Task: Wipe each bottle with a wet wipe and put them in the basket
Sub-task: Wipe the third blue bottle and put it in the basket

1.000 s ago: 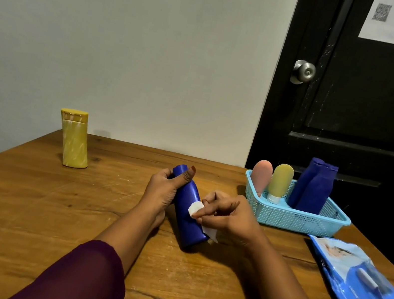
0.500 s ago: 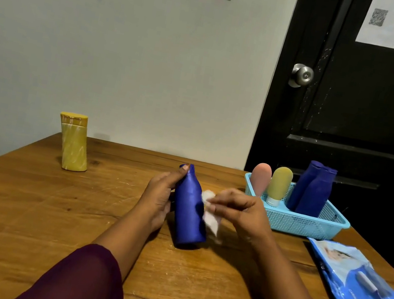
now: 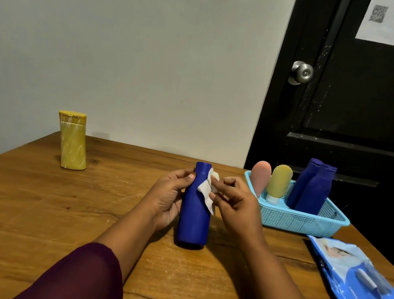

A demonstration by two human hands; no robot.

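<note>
A bottle [image 3: 194, 217] stands mid-worktop [image 3: 9, 208] between the left hand [image 3: 169, 197] and the right hand [image 3: 235, 209], a wipe [image 3: 206, 188] against its neck. A second bottle [image 3: 72, 143] stands far left; at right, a basket [image 3: 304, 222] (four bottles [image 3: 312, 190] inside) sits behind a wipes pack [image 3: 363, 289].

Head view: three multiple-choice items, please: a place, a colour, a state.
1. Where does the wet wipe pack lie? A. on the floor B. on the table, near right C. on a shelf
2. What colour is the bottle being wiped? A. yellow B. pink C. dark blue
3. How is that bottle placed? A. upright on the table B. flat on its side C. lifted in the air
1 B: the pack lies flat on the wood at the near right. 2 C: the left hand holds a dark blue bottle while the right hand pinches the wet wipe against it. 3 A: its base rests on the table.
</note>
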